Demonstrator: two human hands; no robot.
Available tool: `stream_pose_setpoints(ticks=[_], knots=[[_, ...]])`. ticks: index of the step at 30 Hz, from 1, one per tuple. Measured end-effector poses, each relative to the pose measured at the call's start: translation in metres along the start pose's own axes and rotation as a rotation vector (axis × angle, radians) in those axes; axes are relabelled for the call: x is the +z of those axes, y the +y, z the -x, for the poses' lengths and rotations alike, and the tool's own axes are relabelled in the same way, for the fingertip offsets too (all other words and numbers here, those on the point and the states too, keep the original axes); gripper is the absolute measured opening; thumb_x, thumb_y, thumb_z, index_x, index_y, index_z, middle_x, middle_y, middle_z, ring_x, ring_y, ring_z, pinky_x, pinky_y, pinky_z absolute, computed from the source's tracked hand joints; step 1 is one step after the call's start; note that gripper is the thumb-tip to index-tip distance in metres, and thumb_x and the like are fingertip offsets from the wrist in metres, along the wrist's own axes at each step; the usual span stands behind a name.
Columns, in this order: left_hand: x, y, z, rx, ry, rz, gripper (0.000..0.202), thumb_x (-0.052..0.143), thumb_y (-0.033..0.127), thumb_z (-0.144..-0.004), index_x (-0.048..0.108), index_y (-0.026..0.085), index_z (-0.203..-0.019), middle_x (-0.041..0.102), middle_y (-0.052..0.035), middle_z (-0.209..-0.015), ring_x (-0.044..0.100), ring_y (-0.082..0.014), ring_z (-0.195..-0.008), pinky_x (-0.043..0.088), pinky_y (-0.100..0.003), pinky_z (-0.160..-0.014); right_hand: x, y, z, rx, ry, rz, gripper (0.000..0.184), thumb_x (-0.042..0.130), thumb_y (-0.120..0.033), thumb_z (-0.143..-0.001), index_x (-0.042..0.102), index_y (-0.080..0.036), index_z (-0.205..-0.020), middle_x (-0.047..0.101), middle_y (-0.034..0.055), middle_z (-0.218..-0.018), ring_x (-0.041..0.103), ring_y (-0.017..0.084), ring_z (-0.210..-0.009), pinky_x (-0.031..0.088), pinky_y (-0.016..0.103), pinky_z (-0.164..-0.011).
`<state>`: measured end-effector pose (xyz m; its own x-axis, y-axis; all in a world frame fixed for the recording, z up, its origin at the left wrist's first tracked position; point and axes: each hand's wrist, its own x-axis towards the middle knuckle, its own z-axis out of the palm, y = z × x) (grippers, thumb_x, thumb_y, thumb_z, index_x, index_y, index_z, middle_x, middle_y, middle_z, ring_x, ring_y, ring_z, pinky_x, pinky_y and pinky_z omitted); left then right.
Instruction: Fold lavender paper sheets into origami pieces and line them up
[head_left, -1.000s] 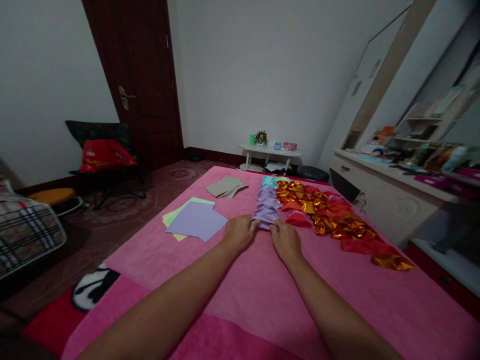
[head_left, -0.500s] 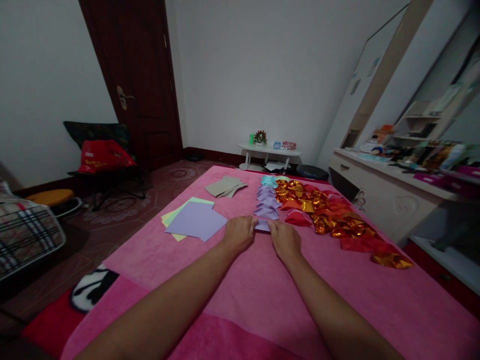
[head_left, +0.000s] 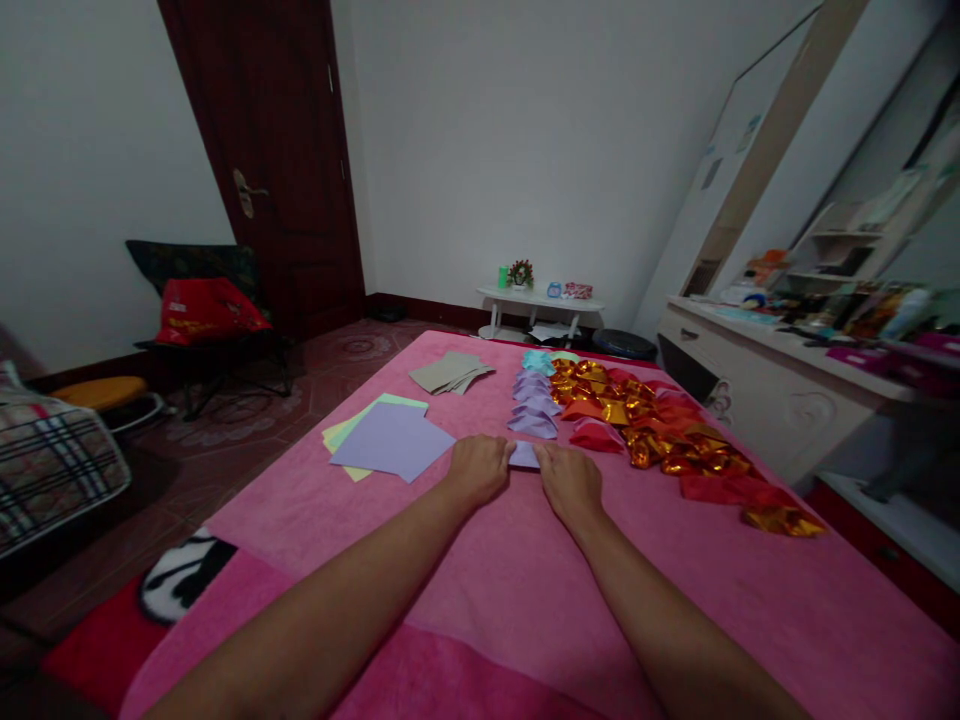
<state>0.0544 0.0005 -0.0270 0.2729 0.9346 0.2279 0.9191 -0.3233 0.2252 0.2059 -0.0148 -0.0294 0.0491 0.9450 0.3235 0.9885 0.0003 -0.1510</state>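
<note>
A folded purple strip is held just on the near side of the row of purple folded pieces, which serves as the landmark. Its left end is gripped by the left hand, with the fingers curled in; its right end is gripped by the right hand. How the fingertips are set beneath the strip cannot be told.

The strip is judged to be paper: very light, unlikely to slip from dry fingers, stiffened somewhat by its layers, yet easily creased or torn if pulled hard. It is best taken by both short ends, with light, even pressure, so that the middle is kept flat. Some give is to be expected from the pink cloth beneath, so sharp creases may be harder to press.

To the left of the row, loose purple sheets are laid over yellow and green ones; these would be lifted most cleanly by an edge. To its right, shiny gold pieces are spread; being puffed in shape, they look easily crushed.
</note>
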Motion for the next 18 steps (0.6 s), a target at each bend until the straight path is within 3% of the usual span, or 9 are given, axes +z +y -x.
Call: stream_pose_setpoints(ticks=[10,18], knots=[[-0.0033,-0.0071,-0.0032,0.010,-0.003,0.066,0.055,0.021,0.045,-0.095,0.070,0.021,-0.088,0.071,-0.0090,-0.091,0.065,-0.0210,-0.085,0.040,-0.027,-0.068,-0.0014,0.0021,-0.0004,0.000,-0.001,-0.087,0.042,0.033,-0.040,-0.093,0.071,-0.022,-0.089,0.072,0.0095,-0.082,0.065,0.020,-0.075,0.035,0.026,-0.059],[-0.0019,-0.0070,-0.0032,-0.025,0.023,0.119,0.058,0.020,0.046,-0.095,0.071,0.019,-0.086,0.072,-0.0087,-0.088,0.064,-0.0192,-0.080,0.037,-0.025,-0.064,0.0031,0.0067,-0.0030,0.016,0.004,-0.227,0.042,0.037,-0.041,-0.091,0.071,-0.021,-0.078,0.069,0.0063,-0.071,0.060,0.017,-0.065,0.031,0.024,-0.055]])
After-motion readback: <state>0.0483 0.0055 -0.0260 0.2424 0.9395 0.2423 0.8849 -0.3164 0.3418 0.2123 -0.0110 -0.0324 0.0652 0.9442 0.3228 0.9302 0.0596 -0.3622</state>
